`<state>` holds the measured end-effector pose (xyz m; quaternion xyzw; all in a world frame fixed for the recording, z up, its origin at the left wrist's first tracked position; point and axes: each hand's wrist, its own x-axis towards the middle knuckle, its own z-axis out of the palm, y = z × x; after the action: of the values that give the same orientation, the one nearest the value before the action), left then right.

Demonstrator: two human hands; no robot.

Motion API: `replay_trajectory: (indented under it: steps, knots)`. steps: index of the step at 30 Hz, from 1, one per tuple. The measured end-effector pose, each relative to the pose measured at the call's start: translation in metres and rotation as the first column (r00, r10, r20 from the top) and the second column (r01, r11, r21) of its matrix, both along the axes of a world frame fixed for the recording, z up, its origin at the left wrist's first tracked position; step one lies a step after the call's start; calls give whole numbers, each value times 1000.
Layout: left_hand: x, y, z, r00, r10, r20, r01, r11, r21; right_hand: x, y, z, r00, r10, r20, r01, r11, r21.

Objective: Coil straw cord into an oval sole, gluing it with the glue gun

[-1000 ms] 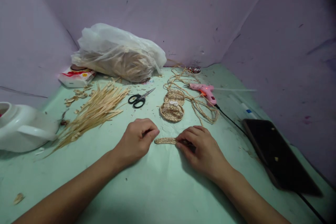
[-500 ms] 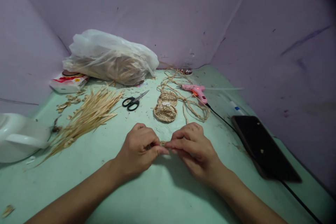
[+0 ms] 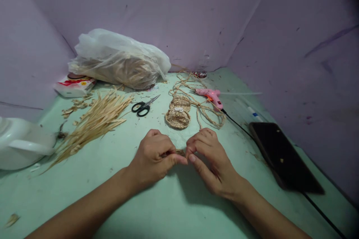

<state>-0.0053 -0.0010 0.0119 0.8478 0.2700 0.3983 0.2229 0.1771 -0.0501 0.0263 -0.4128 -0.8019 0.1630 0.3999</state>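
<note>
Between my hands is a small piece of braided straw cord [image 3: 180, 152], mostly covered by the fingers. My left hand [image 3: 157, 155] is closed around it, thumb stretched along its near side. At its right end my right hand [image 3: 209, 160] pinches with thumb and fingertips. Just beyond the hands lies a coiled straw piece of two rounded lobes [image 3: 178, 117], with a whitish beaded band across its middle. A loose twisted straw cord [image 3: 207, 114] tangles behind and to the right of that piece.
Black-handled scissors [image 3: 143, 108] and a bundle of dry straw strips [image 3: 95, 123] lie left. A pink glue gun [image 3: 210, 96] with a black cord and a dark phone [image 3: 283, 157] are right. A plastic bag [image 3: 120, 59], a tissue pack [image 3: 75, 86] and a white jug [image 3: 25, 145] stand around the edges.
My right fingertips have shifted slightly right along the braided cord, and the thumb has spread away from the palm. My left hand keeps its hold. The view has tilted a little.
</note>
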Motion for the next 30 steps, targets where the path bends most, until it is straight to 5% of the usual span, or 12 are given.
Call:
replay_trajectory:
  steps: [4,9,15,19,23,27,30]
  knots:
    - [-4,2,6,998,47,33,-49,998,47,8,2,-1,998,-59,-10,59,998,32]
    - [-10,6,10,985,172,9,-173,984,46,26,8,-3,955,-286,-73,293,950,109]
    - [-4,-2,4,981,51,-188,-39,997,69,30,11,-6,919,-393,-28,392,919,-36]
    - [2,-11,1,906,0,-423,13,999,29,29,12,-5,900,-427,-86,424,904,-55]
    - [-1,-11,-1,855,22,-519,10,998,59,40,13,-7,813,-559,-165,559,828,-49]
    - [-12,1,-2,832,131,-539,-17,977,212,49,10,-8,695,-690,-203,673,723,-155]
    - [-20,12,-1,817,164,-553,38,942,334,50,9,-4,646,-708,-286,705,697,-133]
